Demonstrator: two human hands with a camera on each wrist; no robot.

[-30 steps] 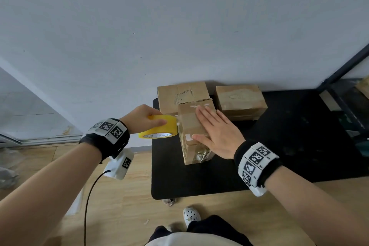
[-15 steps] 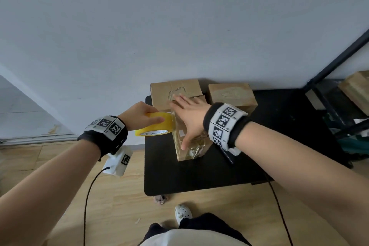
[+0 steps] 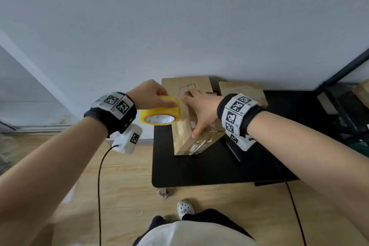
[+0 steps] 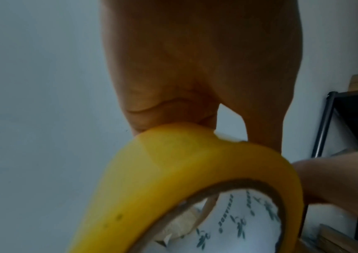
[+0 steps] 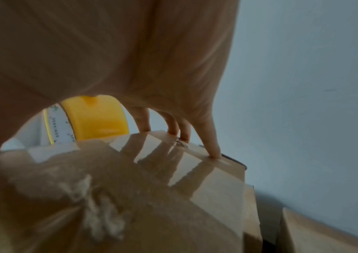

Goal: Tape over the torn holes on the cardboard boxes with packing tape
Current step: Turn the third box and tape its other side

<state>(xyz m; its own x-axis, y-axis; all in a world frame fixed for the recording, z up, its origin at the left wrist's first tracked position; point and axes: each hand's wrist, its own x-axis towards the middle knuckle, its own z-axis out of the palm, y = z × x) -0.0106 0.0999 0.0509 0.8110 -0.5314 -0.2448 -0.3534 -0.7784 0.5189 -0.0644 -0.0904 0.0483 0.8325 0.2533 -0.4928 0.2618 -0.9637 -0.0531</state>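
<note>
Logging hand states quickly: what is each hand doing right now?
Left hand: grips the yellow tape roll.
Right hand: open, straight fingers pressing the front cardboard box.

A: The tape roll gripped in the left hand?

B: Bright yellow, with a white inner core printed in small green-grey lettering.

A: And under the flat right hand?

B: A tan cardboard box, glossy where clear tape covers it, with a pale frayed tear toward the wrist. Past the fingertips, two more boxes, the same plain tan.

A: The wristbands?

B: Black, each carrying white panels with black square-code patterns.

A: Beneath the held box?

B: A matte black table on light wood-grain flooring, with a pale grey-white wall beyond
</note>
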